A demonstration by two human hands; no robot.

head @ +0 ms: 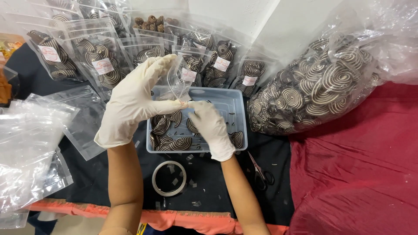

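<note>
Black cloth over bench (217, 187). Bagging step, by my reading: left hand (130, 104) pinches a small clear zip pouch (178, 80), long axis upright, mouth down toward the clear tray (241, 117). Right hand (211, 124), grip closed on a spiral-striped cookie (191, 126); next likely needs the mouth spread open.

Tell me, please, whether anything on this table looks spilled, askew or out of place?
Small pale scraps lie scattered on the black cloth around the tape roll, and dark crumbs speckle the clear tray. The scissors lie half tucked under the tray's corner. Nothing looks damaged.
</note>
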